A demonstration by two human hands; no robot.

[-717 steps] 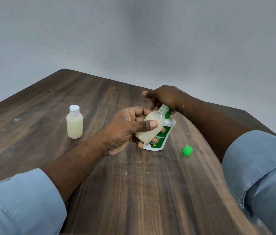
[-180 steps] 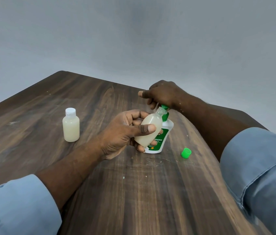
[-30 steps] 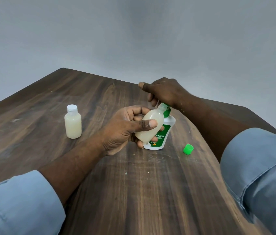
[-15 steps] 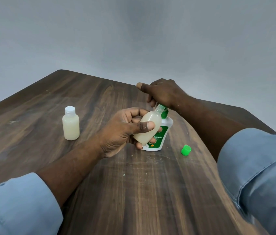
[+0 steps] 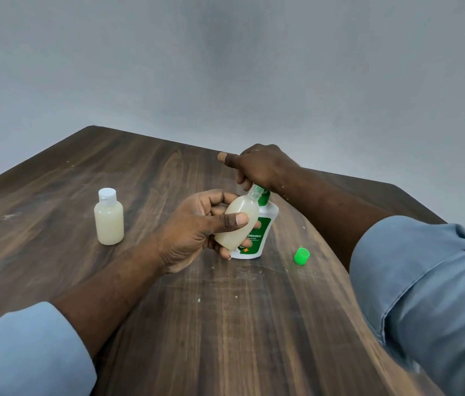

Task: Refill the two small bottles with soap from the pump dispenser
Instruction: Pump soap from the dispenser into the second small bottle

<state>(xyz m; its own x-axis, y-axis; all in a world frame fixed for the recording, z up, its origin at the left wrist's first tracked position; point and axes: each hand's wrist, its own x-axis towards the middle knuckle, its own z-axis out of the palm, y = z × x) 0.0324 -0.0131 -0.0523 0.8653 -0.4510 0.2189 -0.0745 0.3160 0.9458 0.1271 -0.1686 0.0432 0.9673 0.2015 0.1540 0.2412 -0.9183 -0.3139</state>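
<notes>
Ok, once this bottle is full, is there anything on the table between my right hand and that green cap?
Nothing visible does. The green cap lies alone on the wooden table, to the right of the pump dispenser. The right hand rests on the pump, and only bare wood lies between the dispenser and the cap.

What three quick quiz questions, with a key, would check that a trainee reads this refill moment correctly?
1. True or false: the bottle with the white cap stands upright, apart from both hands.
2. Which hand tilts the open bottle against the pump dispenser?
3. The green cap is: A) on the held bottle, B) loose on the table, C) in the right hand.

Key: 1 true; 2 the left hand; 3 B.
</notes>
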